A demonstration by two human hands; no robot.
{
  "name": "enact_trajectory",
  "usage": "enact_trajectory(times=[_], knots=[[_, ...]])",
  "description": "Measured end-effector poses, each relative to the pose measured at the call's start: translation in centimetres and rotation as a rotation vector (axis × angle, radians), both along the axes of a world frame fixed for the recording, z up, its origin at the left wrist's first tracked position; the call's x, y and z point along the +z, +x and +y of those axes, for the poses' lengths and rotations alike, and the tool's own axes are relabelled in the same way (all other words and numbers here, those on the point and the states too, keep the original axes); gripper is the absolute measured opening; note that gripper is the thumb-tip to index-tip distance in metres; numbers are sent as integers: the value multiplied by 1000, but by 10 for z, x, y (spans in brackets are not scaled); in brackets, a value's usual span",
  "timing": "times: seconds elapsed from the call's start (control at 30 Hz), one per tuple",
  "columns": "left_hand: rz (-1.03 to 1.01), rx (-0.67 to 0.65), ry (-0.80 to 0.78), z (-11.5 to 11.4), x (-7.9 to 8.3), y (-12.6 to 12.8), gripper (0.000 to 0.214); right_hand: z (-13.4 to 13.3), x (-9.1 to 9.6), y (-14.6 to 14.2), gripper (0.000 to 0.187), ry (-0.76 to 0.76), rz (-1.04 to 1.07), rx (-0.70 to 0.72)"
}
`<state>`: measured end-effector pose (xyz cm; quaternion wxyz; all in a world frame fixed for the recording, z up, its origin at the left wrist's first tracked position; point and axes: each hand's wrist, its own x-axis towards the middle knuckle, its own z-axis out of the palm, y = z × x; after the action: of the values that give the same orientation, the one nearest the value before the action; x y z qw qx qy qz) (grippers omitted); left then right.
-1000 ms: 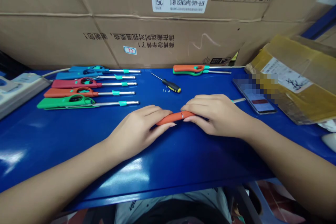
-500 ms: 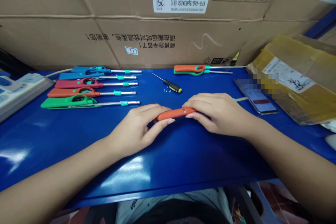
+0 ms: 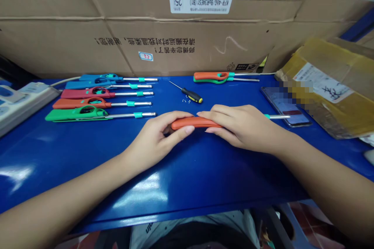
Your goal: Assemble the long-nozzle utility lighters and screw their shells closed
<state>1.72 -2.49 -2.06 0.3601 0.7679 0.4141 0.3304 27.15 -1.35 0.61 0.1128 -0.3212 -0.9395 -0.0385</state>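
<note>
Between my two hands is an orange long-necked lighter [image 3: 196, 121], held level above the blue tabletop. My left hand [image 3: 157, 136] is closed around the butt of its handle, thumb along the near side. My right hand [image 3: 242, 128] grips the handle's other end, and the metal barrel with its teal collar comes out past the knuckles to the right. The trigger part is hidden by my right hand. Beyond my hands lies a black-and-yellow screwdriver [image 3: 192, 95], with several tiny screws [image 3: 186, 100] beside it.
Several coloured lighters [image 3: 78, 113] lie in a row at the left. An orange and green lighter pair [image 3: 210, 76] rests at the back, by a big cardboard box [image 3: 146, 31]. A power strip [image 3: 25, 101] stands left; a phone [image 3: 280, 105] and a taped parcel [image 3: 336, 113] sit right.
The lighter has rolled and levelled in my hands, so the small slot in its handle no longer shows. More of its barrel now shows to the right of my right hand.
</note>
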Motion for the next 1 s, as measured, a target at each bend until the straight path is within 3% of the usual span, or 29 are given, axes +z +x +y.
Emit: enact_trajectory(times=[0.1, 0.23, 0.53, 0.7, 1.0], knots=[[205, -83, 344, -2, -1, -5, 36, 0, 0, 1, 41, -25, 18, 37], [279, -171, 495, -3, -1, -8, 34, 1, -2, 2, 37, -4, 32, 79], [310, -195, 509, -5, 3, -6, 31, -2, 3, 0, 37, -65, 47, 74], [390, -160, 575, -2, 5, -10, 34, 4, 6, 9, 34, 5, -49, 4], [367, -137, 462, 0, 6, -10, 31, 13, 7, 19, 28, -12, -48, -16]])
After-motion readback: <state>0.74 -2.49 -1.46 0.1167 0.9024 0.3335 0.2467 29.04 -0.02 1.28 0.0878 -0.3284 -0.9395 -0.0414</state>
